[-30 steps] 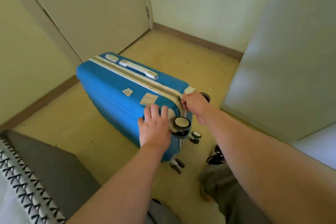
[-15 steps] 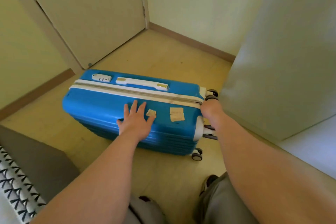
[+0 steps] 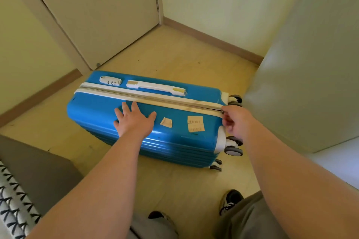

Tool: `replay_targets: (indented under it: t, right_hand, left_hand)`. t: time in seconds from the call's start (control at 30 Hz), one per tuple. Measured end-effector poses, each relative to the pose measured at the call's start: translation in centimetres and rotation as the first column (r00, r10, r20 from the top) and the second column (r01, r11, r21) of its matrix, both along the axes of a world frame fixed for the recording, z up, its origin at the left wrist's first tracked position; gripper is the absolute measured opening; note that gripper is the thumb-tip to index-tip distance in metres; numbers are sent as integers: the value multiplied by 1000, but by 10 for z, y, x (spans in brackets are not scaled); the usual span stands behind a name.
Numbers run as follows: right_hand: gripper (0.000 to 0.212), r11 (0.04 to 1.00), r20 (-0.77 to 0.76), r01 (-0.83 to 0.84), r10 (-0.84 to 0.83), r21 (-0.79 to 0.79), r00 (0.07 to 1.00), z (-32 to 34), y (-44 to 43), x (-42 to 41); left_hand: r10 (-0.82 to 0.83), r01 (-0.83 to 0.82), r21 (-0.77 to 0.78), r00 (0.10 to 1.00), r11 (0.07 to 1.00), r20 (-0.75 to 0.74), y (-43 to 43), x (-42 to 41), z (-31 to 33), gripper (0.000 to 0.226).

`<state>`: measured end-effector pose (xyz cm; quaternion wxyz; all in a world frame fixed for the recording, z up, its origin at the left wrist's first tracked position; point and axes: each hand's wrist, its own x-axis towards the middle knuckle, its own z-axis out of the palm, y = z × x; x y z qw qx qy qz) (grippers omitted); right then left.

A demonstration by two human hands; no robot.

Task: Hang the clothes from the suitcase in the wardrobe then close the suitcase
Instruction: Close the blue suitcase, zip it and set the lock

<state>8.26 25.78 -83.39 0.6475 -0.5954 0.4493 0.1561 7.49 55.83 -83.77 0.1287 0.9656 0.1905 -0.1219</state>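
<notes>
On the floor (image 3: 174,54) near the closed door, blue suitcase (image 3: 174,141) lies on its side, shells together, wheels (image 3: 234,150) at the right end. Left hand (image 3: 134,120) flat on the near shell, fingers spread, just below the white zipper band (image 3: 155,98). Right hand (image 3: 236,120) at the band's wheel-end corner, fingers curled, pinching there; pull itself hidden. Paper stickers (image 3: 195,124) on the shell between the hands. White handle (image 3: 155,86) on far shell.
</notes>
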Motion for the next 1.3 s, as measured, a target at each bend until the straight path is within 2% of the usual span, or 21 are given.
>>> replay_targets:
  t: [0.03, 0.1, 0.13, 0.2, 0.23, 0.27, 0.33, 0.4, 0.53, 0.63, 0.83, 1.03, 1.17, 1.3]
  right_hand:
    - [10, 995, -17, 32, -31, 96, 999, -1, -3, -4]
    - [10, 995, -16, 16, -15, 96, 1000, -5, -2, -6]
    - [12, 1000, -12, -12, 12, 20, 1000, -7, 0, -4]
    - [15, 969, 29, -89, 99, -232, 995, -3, 9, -1]
    - [18, 903, 42, -162, 195, -397, 980, -2, 14, 1]
    - [20, 800, 32, -253, 321, -545, 947, -1, 20, 2]
    - [27, 601, -2, -371, 524, -708, 852, 5, 37, -1]
    - [33, 500, -23, -399, 602, -769, 798, 10, 52, -2]
    - [30, 326, -128, -471, 698, -820, 705, 19, 82, 2]
    - [28, 363, -81, -440, 690, -821, 719, 18, 100, 5]
    - [32, 294, -94, -461, 753, -837, 651, 19, 141, 10]
    - [31, 481, 70, -386, 691, -787, 719, 13, 144, 11]
    - [30, 522, 109, -354, 664, -776, 740, 11, 145, 6]
    - [34, 560, 147, -341, 652, -755, 744, 9, 147, -5]
  left_hand:
    - [-5, 5, 2, 1000, 1000, -15, -1, -1, -1, 90]
    - [-25, 25, 11, 999, 1000, -25, -1, -2, -2, 90]
    - [-29, 29, 14, 999, 999, -24, 1, -2, -1, 89]
    - [-40, 41, 19, 999, 999, -22, 2, -1, -1, 88]
    - [-46, 46, 27, 999, 999, -26, 2, -1, -1, 88]
    - [-49, 51, 37, 998, 998, -33, 0, -2, -1, 87]
    - [-54, 57, 54, 997, 997, -55, -2, -4, 0, 85]
    - [-61, 65, 58, 995, 996, -75, -7, -6, 1, 82]
    - [-92, 99, 71, 991, 993, -94, -7, -10, 3, 83]
    - [-104, 111, 81, 990, 990, -93, -3, -12, 3, 85]
    - [-98, 104, 76, 992, 992, -77, -3, -14, 2, 86]
    - [-79, 73, 86, 995, 994, 65, 17, -10, 10, 65]
    - [-24, 13, 101, 993, 995, 115, 25, -3, 16, 64]
    - [89, -93, 10, 980, 996, 177, 33, 10, 22, 70]
